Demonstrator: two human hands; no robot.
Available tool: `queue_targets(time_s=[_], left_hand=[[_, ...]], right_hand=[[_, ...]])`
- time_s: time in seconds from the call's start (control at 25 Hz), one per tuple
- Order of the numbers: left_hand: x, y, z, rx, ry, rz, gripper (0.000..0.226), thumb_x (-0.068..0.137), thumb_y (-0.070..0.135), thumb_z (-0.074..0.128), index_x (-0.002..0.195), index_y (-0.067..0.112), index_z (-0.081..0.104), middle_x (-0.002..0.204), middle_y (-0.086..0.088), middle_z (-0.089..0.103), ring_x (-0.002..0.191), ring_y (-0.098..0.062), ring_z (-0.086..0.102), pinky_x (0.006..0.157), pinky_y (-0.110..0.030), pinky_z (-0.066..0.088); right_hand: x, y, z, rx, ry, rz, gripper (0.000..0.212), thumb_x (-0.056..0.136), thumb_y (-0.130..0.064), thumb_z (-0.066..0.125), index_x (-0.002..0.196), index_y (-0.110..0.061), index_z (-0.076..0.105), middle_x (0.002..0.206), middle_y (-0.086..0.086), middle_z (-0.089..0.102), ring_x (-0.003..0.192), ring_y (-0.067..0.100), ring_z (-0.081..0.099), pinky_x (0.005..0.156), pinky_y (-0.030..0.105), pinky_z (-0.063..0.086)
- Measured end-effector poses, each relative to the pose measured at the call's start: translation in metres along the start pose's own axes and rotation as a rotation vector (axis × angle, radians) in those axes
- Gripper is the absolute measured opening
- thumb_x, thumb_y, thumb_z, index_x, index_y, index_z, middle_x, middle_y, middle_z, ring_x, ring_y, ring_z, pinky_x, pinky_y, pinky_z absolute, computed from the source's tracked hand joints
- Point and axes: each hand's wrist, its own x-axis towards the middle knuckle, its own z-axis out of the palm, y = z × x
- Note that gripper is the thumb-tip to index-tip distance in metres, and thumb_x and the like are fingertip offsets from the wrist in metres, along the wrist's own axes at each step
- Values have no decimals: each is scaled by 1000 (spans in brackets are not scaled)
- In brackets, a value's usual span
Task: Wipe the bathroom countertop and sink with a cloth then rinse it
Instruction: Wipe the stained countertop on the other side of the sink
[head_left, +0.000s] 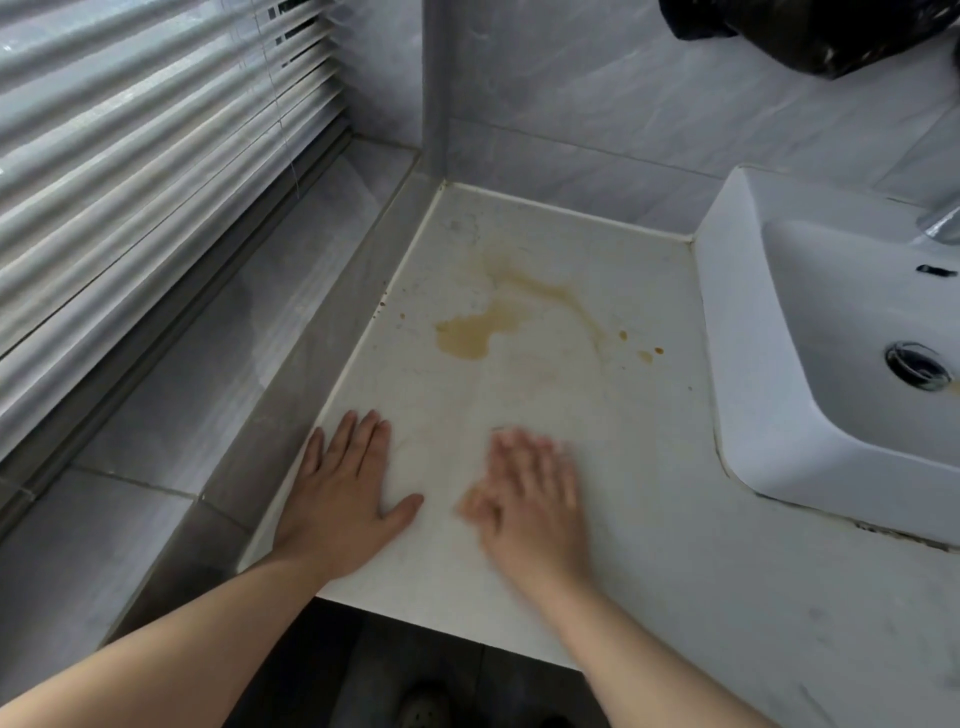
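The white countertop (649, 467) runs from a grey tiled ledge on the left to a white basin sink (753, 332) on the right. A yellow-brown stain (467, 335) with a few small drops spreads over the counter's middle. My left hand (348, 493) lies flat and open on the counter near its left edge. My right hand (530, 493) is beside it, fingers spread, blurred, empty, just over or on the surface. No cloth is in view. The sink's drain (917, 364) shows at the far right.
Window blinds (156, 156) hang over the grey ledge (218, 374) at the left. A tap (940, 223) pokes in above the sink. A dark object (810, 31) hangs on the tiled wall at the top right. Dark floor and a shoe (426, 701) lie below the counter's front edge.
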Motion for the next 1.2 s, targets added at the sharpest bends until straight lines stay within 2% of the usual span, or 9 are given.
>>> queue_targets(time_s=[0.12,0.28,0.4,0.52,0.64,0.8,0.84,1.08,1.2], left_hand=[[-1,0,0,6,-12,-7,99,69,72,0,149,14,1,157,-1,-4,142,-15,-11,114,-37,-11],[-2,3,0,21,-5,-26,99,68,71,0,149,14,4,157,-2,-1,144,-17,-7,115,-38,-8],[-2,3,2,23,9,-35,99,68,71,1,149,14,4,157,-2,-1,144,-17,-6,115,-38,-6],[-8,6,5,-19,67,-113,99,72,71,11,147,8,17,156,-9,13,144,-23,6,115,-39,2],[-18,10,4,-89,91,-209,102,71,71,9,147,4,15,155,-13,15,143,-25,9,115,-37,2],[-41,3,4,-103,57,-193,102,72,73,2,147,5,12,156,-13,11,144,-23,8,115,-32,0],[-48,0,6,-88,63,-173,101,76,74,4,146,3,19,154,-14,17,142,-25,15,115,-31,3],[-66,-11,5,-82,-22,-145,73,96,48,12,128,-6,49,132,-24,50,122,-34,50,111,-26,5],[-65,-11,2,-78,11,-146,56,94,31,25,122,-8,54,127,-25,54,117,-36,54,110,-27,9]], right_hand=[[-15,23,-4,-30,-74,-256,60,83,-44,39,135,-17,49,138,6,53,127,29,49,109,43,18],[-9,139,-12,-96,-57,257,70,85,-52,17,148,-20,27,154,6,28,143,26,23,117,41,5],[-2,133,-18,4,-64,506,62,95,-45,22,151,-22,11,159,4,10,146,22,6,118,36,-3],[-22,65,-8,20,-7,235,64,86,-41,31,145,-15,36,150,11,35,139,33,32,113,40,10],[-44,45,-5,-54,-137,-83,65,83,-48,36,139,-16,46,142,8,48,131,32,44,107,41,18],[-18,61,-11,-12,-83,237,69,83,-49,28,141,-14,43,145,13,44,135,35,38,112,38,5],[-19,48,-9,10,-66,206,68,81,-46,31,138,-12,47,141,14,48,132,37,42,112,38,6],[-22,-49,-8,82,-192,-425,57,86,-43,35,137,-22,48,142,2,49,130,25,46,112,38,13],[32,-78,-7,74,-235,-568,55,96,-38,30,149,-26,22,157,0,21,145,21,17,115,34,-4]])
